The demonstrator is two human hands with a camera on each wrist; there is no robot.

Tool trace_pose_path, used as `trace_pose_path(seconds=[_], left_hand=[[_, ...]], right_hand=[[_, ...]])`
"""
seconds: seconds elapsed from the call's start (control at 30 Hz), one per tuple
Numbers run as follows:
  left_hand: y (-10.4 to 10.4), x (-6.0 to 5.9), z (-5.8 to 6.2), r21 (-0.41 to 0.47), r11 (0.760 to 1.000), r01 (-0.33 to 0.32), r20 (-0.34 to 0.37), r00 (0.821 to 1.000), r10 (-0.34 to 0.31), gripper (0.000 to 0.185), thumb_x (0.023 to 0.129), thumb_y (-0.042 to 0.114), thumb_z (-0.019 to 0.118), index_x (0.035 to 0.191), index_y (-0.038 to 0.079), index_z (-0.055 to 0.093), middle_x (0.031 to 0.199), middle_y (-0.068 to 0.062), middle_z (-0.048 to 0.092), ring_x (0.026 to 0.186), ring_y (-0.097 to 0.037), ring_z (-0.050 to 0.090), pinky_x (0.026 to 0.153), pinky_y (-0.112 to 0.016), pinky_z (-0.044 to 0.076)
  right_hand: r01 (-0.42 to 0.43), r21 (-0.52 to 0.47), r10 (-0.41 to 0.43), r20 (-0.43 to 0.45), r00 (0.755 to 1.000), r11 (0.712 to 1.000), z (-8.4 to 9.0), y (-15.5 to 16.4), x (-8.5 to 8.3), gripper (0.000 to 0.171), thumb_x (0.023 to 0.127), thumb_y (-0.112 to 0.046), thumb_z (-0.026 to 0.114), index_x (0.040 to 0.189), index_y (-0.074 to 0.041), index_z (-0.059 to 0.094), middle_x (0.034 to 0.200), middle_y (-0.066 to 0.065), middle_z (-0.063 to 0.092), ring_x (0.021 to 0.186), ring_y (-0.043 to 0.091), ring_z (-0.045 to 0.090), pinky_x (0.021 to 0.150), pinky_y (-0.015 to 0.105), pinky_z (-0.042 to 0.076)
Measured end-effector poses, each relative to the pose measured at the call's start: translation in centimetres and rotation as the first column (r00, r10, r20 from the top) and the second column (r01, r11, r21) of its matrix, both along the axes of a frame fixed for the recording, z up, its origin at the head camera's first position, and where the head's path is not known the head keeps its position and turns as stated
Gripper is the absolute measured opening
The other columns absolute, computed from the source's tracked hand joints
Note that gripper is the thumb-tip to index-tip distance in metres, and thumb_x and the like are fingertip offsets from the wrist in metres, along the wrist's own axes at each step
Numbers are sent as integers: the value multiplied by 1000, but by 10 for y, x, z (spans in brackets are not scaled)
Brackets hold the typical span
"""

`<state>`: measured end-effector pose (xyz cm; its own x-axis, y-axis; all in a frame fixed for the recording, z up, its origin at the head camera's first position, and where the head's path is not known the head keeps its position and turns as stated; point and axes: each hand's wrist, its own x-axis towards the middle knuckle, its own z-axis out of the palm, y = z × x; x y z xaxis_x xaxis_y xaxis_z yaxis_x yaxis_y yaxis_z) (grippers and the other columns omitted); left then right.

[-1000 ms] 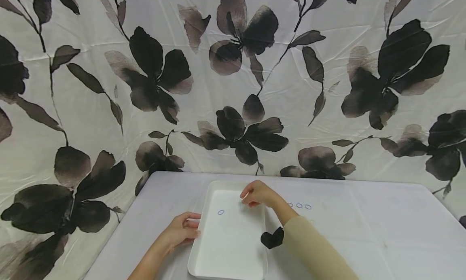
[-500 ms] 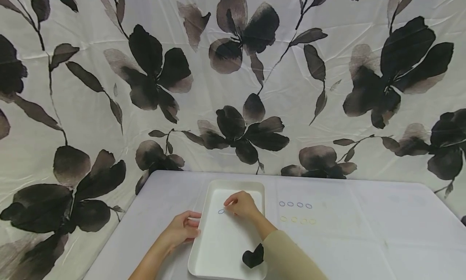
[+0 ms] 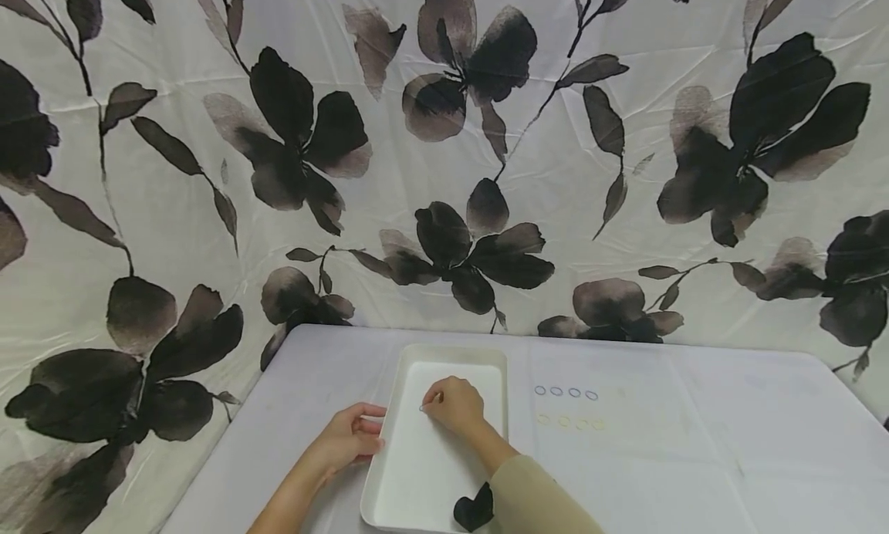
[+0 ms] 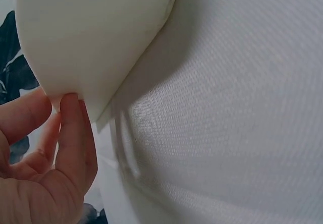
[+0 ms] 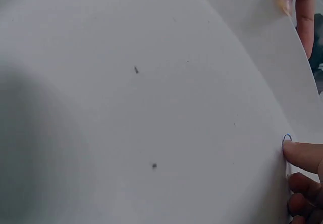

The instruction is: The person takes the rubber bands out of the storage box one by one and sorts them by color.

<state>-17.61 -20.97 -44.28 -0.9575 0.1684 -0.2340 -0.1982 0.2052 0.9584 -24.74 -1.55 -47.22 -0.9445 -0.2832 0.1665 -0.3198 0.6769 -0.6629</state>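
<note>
at the left, the left hand [image 3: 345, 442] is seen resting against the left rim of a white tray [image 3: 417, 488], its fingers curled round the edge so that the rim is pinched between thumb and fingertips; in the left wrist view the fingers [image 4: 70, 133] are pressed up to the tray's underside [image 4: 91, 37]. to the right of that hand, inside the tray, the right hand [image 3: 453, 405] is lowered onto the tray floor with its fingers bent, and a small blue ring [image 3: 422, 408] is found just at its fingertips, on the side toward the left hand. in the right wrist view the ring [image 5: 287, 138] is touched by a fingertip [image 5: 303, 156]; whether it is pinched or only pressed cannot be told. the ring lies between the two hands, and the right hand is the nearer, being in contact with it. the tray's long axis runs away from the person, along the line of the forearms. further right of the right hand, well apart from it, four blue rings [image 3: 566, 393] are laid in a row on the table [image 3: 729, 457], and just nearer the person a row of four pale yellow rings [image 3: 571, 423] is seen. one blue ring is counted in the tray, one tray in all.
</note>
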Motion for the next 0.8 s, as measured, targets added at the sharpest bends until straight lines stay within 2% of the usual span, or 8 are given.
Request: trace_pose_path(seconds=[0.33,0.53,0.8], left_hand=[[2,-1,-3,-32,999,-39,-2,999,38,52,75,-14,63,124,-12,44,95,-17,56,78,-19,60,68,-34,54],[0,0,-4,-24,999,-22,1,1000,22,52,76,-14,63,124,-13,43,94,-15,57,78,-19,61,67,-34,54],[-1,0,-1,-24,1000,-2,0,1000,2,53,77,-12,63,126,-12,42,97,-17,57,81,-21,61,70,-37,54]], right_hand=[[-92,-27,94,100,991,995,5,8,-4,12,77,-11,72,67,-12,66,57,-8,47,55,7,41,49,21,33],[-171,-138,197,204,959,976,14,15,-6,7,78,-3,69,72,-5,67,59,-4,53,54,7,45,50,20,38],[-119,-251,204,348,915,961,30,21,-9,4,81,-3,67,78,-2,65,62,5,62,51,11,54,48,21,42]])
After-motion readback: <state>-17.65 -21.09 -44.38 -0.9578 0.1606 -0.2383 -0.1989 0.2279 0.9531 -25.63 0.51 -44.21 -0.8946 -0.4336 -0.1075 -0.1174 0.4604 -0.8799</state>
